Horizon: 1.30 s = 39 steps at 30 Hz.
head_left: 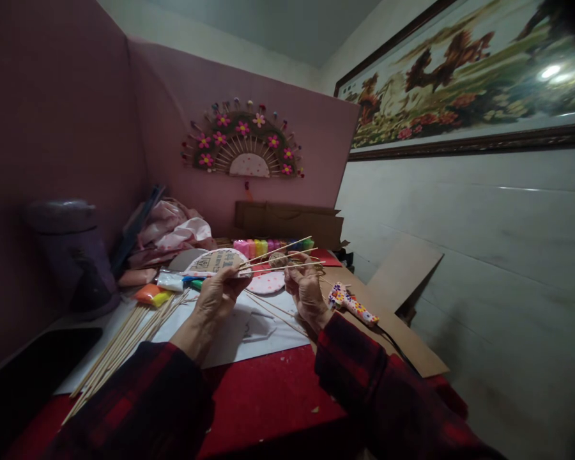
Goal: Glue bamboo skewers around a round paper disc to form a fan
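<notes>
My left hand (215,297) grips a half-round cardboard piece (215,263) with a pink-dotted white edge and printed characters. Several thin wooden sticks (287,246) fan out from its right side. My right hand (309,294) is closed in a pinch at these sticks, its fingertips on one of them; the exact contact is partly hidden. Below and behind the hands lies a dotted half-round piece (266,283). To the right of my right hand rests a glue gun (352,303) with a flower-patterned cover and a black cord.
Loose sticks (119,351) lie at left over white paper (268,345) on the red table (268,402). Colourful clay packs (259,247) line the back. A purple tumbler (76,262) stands left, a flowered fan (242,144) hangs behind, and cardboard (412,348) sits right.
</notes>
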{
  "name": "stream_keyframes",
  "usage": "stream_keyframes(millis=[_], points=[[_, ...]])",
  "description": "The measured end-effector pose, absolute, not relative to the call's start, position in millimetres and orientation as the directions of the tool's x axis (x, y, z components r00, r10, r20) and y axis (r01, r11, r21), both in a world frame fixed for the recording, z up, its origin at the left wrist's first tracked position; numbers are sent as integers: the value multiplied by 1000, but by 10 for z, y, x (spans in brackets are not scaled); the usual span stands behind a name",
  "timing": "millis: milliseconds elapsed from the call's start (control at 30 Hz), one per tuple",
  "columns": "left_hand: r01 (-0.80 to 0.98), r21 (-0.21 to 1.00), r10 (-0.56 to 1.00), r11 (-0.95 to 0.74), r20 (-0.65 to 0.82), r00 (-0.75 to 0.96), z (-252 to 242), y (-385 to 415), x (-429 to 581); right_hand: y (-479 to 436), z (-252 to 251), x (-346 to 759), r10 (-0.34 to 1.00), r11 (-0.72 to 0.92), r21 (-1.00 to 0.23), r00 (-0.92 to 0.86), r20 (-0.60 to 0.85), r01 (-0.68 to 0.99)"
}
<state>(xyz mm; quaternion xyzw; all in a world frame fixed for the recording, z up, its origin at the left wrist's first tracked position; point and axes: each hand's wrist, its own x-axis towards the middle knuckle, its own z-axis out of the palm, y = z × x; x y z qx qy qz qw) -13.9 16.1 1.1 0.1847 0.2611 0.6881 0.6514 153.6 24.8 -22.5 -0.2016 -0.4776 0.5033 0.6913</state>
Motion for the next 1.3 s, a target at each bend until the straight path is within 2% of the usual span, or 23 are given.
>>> stream_keyframes(millis=[300,500,700,1000,1300], points=[[-794,608,995,6,-80,-54,-50,184,-119,225,-203,1536,886,423,-781,30,463,-460],[-805,593,996,3,-70,-48,-84,191,-104,210,-214,1518,901,408,-845,4,434,-345],[-797,604,996,-6,-65,-57,-31,160,-109,185,-282,1477,918,286,-940,-229,325,-188],[-781,624,996,12,-72,-42,-78,130,-36,66,-244,1406,895,291,-923,-269,355,-251],[-781,622,991,59,-133,-30,-26,80,13,127,-275,1393,908,317,-921,-207,364,-228]])
